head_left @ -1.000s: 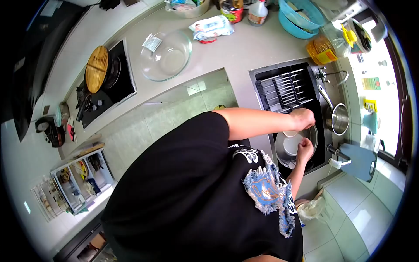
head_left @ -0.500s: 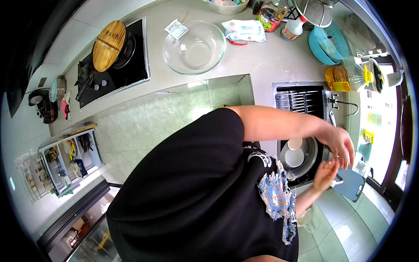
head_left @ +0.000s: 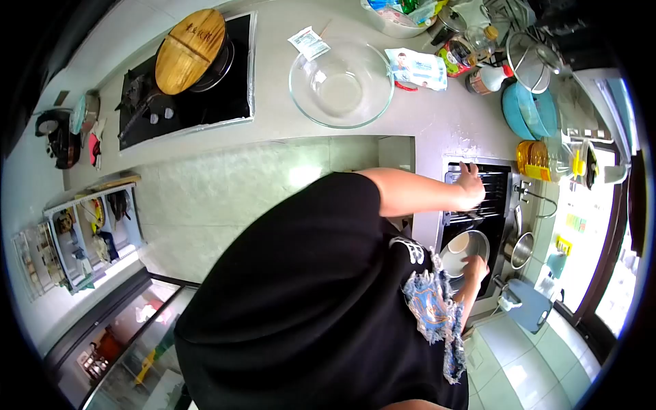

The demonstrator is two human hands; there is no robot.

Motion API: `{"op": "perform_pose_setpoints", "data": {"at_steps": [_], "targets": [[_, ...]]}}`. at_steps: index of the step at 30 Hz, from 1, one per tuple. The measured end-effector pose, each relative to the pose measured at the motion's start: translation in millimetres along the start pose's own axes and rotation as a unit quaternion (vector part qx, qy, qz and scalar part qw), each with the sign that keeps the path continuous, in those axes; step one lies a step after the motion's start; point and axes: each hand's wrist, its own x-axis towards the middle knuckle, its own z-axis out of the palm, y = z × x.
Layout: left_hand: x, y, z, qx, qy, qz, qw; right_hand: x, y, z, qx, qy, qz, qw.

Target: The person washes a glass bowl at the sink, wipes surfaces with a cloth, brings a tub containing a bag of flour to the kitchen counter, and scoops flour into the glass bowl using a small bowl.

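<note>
Indoors, a divided storage unit [head_left: 132, 215] stands at 9 o'clock with small items in its compartments, while toward 11 a wooden lid [head_left: 190, 51] sits over a dark pan on the cooktop [head_left: 239, 75]. At 12, on the grey surface [head_left: 417, 116], a small packet [head_left: 309, 44] lies at the rim of a glass bowl [head_left: 342, 85] and could drop in if jostled; toward 1, a white tub [head_left: 396, 27] carries plastic packages. Near 4, a metal basin [head_left: 484, 244] in the sink [head_left: 497, 222] holds a beige bowl [head_left: 459, 244] and a white dish [head_left: 453, 263]; uneven pressure on its rim would probably tip it and knock the crockery together. At 3, the left hand [head_left: 471, 188] spreads its fingers over the dish rack [head_left: 495, 186], its grip loose with nothing visible in it. The right hand [head_left: 476, 270] lies over the basin's rim; whether its grip has closed on anything cannot be told. Farther right, a saucepan [head_left: 523, 249] stands past 3, blue bowls [head_left: 511, 116] nest toward 2, contents unclear, and a jug [head_left: 533, 156] of amber liquid stands just short of 3.
</note>
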Motion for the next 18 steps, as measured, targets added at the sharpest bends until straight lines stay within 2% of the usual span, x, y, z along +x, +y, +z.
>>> {"op": "perform_pose_setpoints", "data": {"at_steps": [1, 2, 3, 5, 6, 7, 9, 10, 11, 13, 14, 15, 18], "targets": [[-7.0, -20.2, 9.9, -0.036, 0.091, -0.016, 0.995, -8.9, -25.8, -17.5, 0.102, 0.031, -0.015, 0.994], [-18.2, -27.9, 0.7, -0.192, 0.132, -0.018, 0.972, -29.7, -87.4, -60.1, 0.346, 0.038, 0.037, 0.937], [-28.8, -32.7, -5.6, -0.343, 0.167, -0.021, 0.924, -47.4, -136.0, -91.1, 0.569, 0.036, 0.089, 0.817], [-39.3, -51.7, -5.9, -0.279, 0.111, -0.064, 0.952, -26.0, -111.7, -68.6, 0.568, -0.064, 0.042, 0.819], [-57.2, -58.5, -6.9, -0.281, 0.193, -0.076, 0.937, -30.1, -125.8, -82.5, 0.409, -0.063, 0.027, 0.910], [-73.4, -64.0, -5.6, -0.281, 0.273, -0.088, 0.916, -6.1, -102.5, -57.5, 0.331, -0.030, -0.079, 0.940], [-102.2, -77.3, -2.3, -0.298, 0.394, -0.096, 0.864, 17.6, -106.6, -71.5, 0.093, 0.040, -0.155, 0.983], [-119.9, -81.7, -0.9, -0.319, 0.407, -0.125, 0.847, 21.2, -111.9, -80.2, 0.236, 0.001, -0.129, 0.963], [-143.1, -82.2, -3.3, -0.309, 0.427, -0.145, 0.838, 18.1, -129.2, -93.6, 0.269, 0.009, -0.148, 0.952], [-199.9, -84.4, -7.0, -0.348, 0.468, -0.207, 0.786, 45.7, -134.7, -90.9, 0.288, 0.020, -0.202, 0.936], [-228.5, -85.1, -4.0, -0.346, 0.508, -0.230, 0.754, 49.6, -152.4, -103.3, 0.265, 0.020, -0.226, 0.937], [-259.6, -82.5, 0.3, -0.342, 0.543, -0.244, 0.727, 51.5, -165.8, -112.4, 0.174, 0.039, -0.274, 0.945], [-354.5, -63.3, 35.9, -0.445, 0.624, -0.291, 0.573, 70.3, -207.2, -114.9, 0.146, 0.048, -0.352, 0.923]]}}
